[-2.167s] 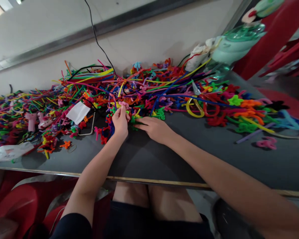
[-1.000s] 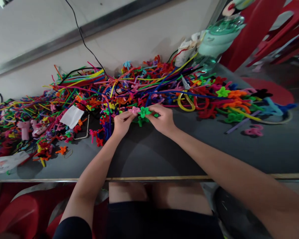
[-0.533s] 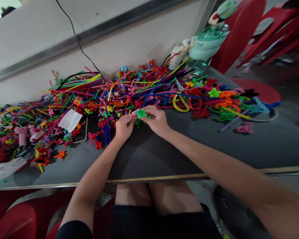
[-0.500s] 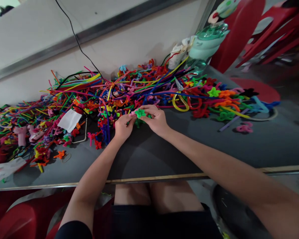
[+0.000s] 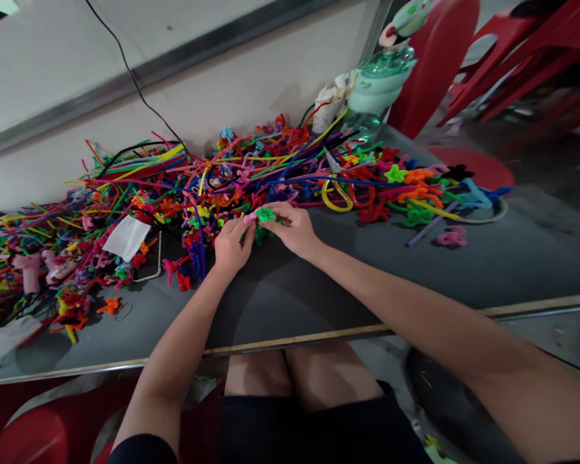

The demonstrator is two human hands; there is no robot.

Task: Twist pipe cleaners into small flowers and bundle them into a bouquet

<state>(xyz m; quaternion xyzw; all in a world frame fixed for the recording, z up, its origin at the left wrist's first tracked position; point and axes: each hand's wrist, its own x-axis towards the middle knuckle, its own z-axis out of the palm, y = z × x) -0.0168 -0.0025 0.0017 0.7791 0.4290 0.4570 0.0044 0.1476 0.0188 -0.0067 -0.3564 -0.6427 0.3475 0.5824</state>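
Between my fingertips, over the front edge of a heap of fuzzy pipe cleaners, is a green pipe-cleaner flower (image 5: 265,215). My right hand (image 5: 294,230) pinches it from the right. My left hand (image 5: 232,245) is closed on a small pink pipe-cleaner piece (image 5: 249,220), which touches or nearly touches the green flower. How the two pieces join is too small to tell. Scissors with yellow and red handles (image 5: 337,193) lie on the heap to the right of my hands. A purple pipe cleaner (image 5: 201,241) hangs down left of my left hand.
The dark table (image 5: 290,296) carries a long heap of colourful pipe cleaners (image 5: 140,174) along the wall. A phone (image 5: 147,264) and white paper (image 5: 126,237) lie at left. A mint-green bottle (image 5: 374,90) and white cup (image 5: 326,109) stand behind. Red chairs (image 5: 435,71) are beyond.
The view has shifted a little, so the table's contents sit further left. My hands stay together, and more of the pink piece shows beside the green flower.
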